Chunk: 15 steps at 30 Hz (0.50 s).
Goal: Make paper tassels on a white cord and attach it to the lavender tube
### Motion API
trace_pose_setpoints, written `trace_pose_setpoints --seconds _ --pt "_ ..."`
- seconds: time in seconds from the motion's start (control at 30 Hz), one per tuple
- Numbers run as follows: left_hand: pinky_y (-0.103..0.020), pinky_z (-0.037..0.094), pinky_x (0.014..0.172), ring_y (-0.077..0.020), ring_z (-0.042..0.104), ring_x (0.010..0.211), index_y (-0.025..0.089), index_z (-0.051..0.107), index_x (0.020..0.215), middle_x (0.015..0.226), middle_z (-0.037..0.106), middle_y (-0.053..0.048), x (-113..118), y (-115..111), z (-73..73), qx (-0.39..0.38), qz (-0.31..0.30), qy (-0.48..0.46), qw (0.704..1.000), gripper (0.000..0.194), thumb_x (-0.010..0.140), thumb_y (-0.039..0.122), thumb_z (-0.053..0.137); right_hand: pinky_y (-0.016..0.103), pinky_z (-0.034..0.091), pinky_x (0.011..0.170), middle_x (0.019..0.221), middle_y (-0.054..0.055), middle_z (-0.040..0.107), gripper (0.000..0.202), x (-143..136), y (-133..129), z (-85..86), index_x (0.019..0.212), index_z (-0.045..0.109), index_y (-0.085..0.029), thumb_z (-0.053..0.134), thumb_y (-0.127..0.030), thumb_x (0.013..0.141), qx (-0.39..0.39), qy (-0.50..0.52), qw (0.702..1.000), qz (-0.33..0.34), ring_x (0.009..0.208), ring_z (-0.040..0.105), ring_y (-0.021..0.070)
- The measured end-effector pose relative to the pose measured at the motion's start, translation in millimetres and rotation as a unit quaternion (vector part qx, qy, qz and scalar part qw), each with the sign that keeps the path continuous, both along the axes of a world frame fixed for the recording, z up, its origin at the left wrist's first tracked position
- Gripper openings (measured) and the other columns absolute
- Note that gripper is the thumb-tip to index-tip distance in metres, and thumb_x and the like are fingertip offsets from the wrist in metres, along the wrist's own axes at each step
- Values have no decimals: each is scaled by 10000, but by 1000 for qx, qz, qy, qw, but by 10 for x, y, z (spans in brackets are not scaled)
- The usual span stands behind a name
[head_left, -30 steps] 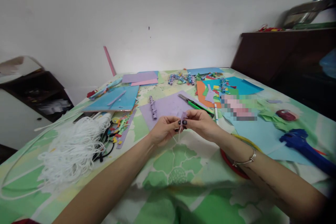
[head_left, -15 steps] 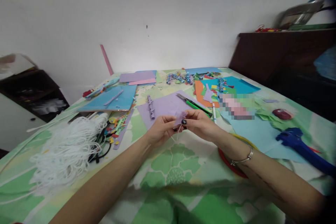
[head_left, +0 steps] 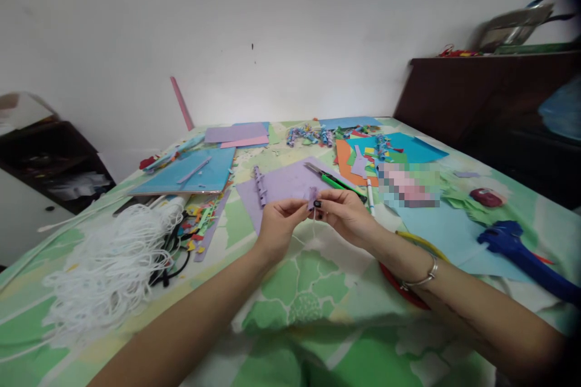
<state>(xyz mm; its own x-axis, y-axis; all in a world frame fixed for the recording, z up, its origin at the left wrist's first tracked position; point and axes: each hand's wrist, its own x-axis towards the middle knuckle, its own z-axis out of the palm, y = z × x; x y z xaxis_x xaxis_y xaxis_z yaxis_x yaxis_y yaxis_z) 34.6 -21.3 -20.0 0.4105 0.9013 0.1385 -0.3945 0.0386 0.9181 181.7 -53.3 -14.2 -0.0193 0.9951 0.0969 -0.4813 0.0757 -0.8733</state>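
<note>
Between both hands, over the near edge of a purple paper sheet [head_left: 290,178], is a small rolled piece of purple paper [head_left: 313,195]. My left hand [head_left: 284,224] pinches it from the left with thumb and fingers together. My right hand [head_left: 342,211] grips it from the right, the thumb with its dark nail pressed on the near side. A thin white string [head_left: 314,227] hangs down from between the fingers. Just beyond the hands lie green-handled scissors [head_left: 333,179]. A fringed purple paper roll [head_left: 259,186] rests on the sheet to the left.
A tangled heap of white cord [head_left: 113,266] lies at left, beside paper scraps [head_left: 196,224]. On the right are a blue glue gun [head_left: 521,254], a white marker [head_left: 370,196] and a yellow-and-red ring [head_left: 420,242] under my right forearm. Several finished rolls [head_left: 324,135] lie at the back.
The purple paper has gone from a flatter, wider piece to a narrower, upright roll between my fingers. My left hand has shifted slightly; the string hangs straighter.
</note>
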Motion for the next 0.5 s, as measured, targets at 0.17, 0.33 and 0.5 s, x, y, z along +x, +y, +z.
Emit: trace_pose_setpoints --seconds 0.17,0.33,0.5 --pt "-262 510 754 -161 663 758 150 768 844 779 745 -49 -16 -29 -8 45 -9 26 999 176 680 212 787 252 444 602 640 -10 655 136 -10 5 13 748 710 -153 794 -192 648 3 -4 1000 -20 587 577 94" --pt "-239 506 731 -142 652 732 140 763 814 757 738 -42 -20 -40 33 56 3 31 998 156 682 218 791 242 411 577 596 -23 628 136 -41 -26 64 715 696 -149 796 -172 624 7 -18 999 -26 553 542 83" --pt "-230 486 700 -121 623 687 126 760 795 726 727 -42 -1 -1 -10 49 1 9 999 123 718 222 761 262 437 626 650 -11 643 137 -37 -52 67 755 693 -153 785 -198 664 22 -21 1000 3 607 571 105"
